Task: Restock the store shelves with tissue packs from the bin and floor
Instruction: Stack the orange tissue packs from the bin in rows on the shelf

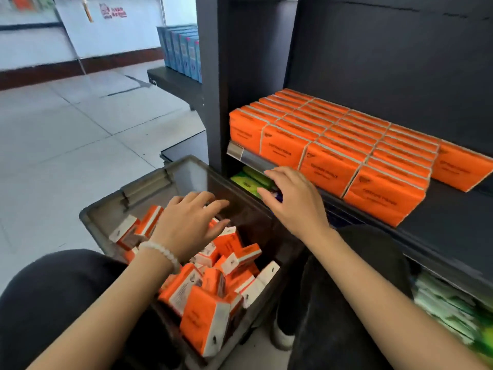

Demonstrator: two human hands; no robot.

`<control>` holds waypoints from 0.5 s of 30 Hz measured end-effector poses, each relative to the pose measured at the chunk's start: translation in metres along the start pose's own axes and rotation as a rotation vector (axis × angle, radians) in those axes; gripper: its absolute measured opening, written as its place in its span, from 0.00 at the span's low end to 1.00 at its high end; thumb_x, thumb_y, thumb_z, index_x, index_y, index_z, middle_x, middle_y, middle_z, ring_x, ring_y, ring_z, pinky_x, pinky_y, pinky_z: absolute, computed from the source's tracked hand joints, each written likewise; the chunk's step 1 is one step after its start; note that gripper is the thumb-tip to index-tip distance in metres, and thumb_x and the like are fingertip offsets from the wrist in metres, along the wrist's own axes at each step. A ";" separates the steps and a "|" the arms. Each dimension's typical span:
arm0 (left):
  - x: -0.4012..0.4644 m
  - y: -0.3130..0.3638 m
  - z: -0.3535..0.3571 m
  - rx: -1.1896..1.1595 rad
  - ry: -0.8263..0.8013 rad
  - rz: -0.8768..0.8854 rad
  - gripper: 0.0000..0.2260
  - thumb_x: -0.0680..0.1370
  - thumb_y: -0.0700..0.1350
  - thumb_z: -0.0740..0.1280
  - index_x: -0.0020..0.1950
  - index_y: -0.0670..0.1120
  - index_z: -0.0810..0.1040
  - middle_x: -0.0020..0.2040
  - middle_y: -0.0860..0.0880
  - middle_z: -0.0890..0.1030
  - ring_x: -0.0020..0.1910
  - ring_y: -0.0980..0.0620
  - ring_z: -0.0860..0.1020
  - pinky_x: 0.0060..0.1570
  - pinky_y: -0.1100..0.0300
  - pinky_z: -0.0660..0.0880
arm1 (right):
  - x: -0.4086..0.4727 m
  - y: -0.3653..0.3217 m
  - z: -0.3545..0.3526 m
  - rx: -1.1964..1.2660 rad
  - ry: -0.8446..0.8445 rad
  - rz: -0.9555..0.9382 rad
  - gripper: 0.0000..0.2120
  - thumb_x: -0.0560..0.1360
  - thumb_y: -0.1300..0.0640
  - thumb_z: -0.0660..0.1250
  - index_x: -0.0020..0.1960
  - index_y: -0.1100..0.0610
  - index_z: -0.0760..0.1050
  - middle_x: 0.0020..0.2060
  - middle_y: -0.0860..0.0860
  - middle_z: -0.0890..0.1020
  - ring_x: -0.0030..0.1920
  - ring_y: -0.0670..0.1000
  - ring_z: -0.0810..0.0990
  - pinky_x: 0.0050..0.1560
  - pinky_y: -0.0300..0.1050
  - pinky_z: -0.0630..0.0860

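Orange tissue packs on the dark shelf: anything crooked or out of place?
Mostly neat rows. The rightmost orange tissue pack sits behind the front line, leaving bare dark shelf before it. Packs in the grey plastic bin lie jumbled. Both hands are empty.

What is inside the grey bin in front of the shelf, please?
The grey bin holds loosely jumbled orange tissue packs. The left hand covers some, and the bin's bottom is hidden beneath them.

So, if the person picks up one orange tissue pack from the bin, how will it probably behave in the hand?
The orange tissue pack is probably light and slightly soft, since packs lie jumbled in the bin. Its glossy wrapper may be a little slippery. Its flat, boxy shape should not roll; similar packs on the shelf stand upright in rows.
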State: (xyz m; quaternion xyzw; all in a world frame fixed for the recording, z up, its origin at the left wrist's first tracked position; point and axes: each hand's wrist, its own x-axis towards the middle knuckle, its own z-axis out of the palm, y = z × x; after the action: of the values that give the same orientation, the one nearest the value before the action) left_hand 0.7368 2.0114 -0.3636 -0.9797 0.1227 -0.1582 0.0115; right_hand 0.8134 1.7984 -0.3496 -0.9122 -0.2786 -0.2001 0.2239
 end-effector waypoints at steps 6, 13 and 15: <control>-0.038 -0.049 0.052 -0.052 -0.101 -0.175 0.20 0.76 0.59 0.56 0.56 0.50 0.80 0.47 0.46 0.82 0.45 0.43 0.81 0.40 0.52 0.76 | -0.001 -0.011 0.080 0.042 -0.196 0.012 0.19 0.77 0.47 0.63 0.64 0.56 0.74 0.59 0.51 0.76 0.60 0.51 0.73 0.59 0.47 0.70; -0.056 -0.080 0.129 -0.217 -0.409 -0.494 0.20 0.78 0.60 0.58 0.66 0.53 0.73 0.59 0.48 0.77 0.59 0.45 0.75 0.52 0.50 0.74 | -0.013 0.033 0.148 0.174 -0.651 0.267 0.25 0.74 0.47 0.67 0.69 0.52 0.68 0.65 0.47 0.71 0.65 0.49 0.70 0.61 0.46 0.70; -0.059 -0.086 0.148 -0.265 -0.496 -0.582 0.20 0.78 0.59 0.58 0.69 0.54 0.69 0.63 0.49 0.74 0.62 0.48 0.72 0.56 0.51 0.72 | -0.015 0.046 0.166 0.154 -0.752 0.279 0.27 0.73 0.49 0.70 0.69 0.52 0.68 0.65 0.47 0.71 0.65 0.49 0.71 0.62 0.46 0.70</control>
State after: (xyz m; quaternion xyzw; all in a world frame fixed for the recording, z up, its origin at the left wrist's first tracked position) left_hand 0.7486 2.1066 -0.5167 -0.9749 -0.1468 0.1036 -0.1311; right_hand 0.8689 1.8444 -0.5063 -0.9314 -0.2289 0.2010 0.1990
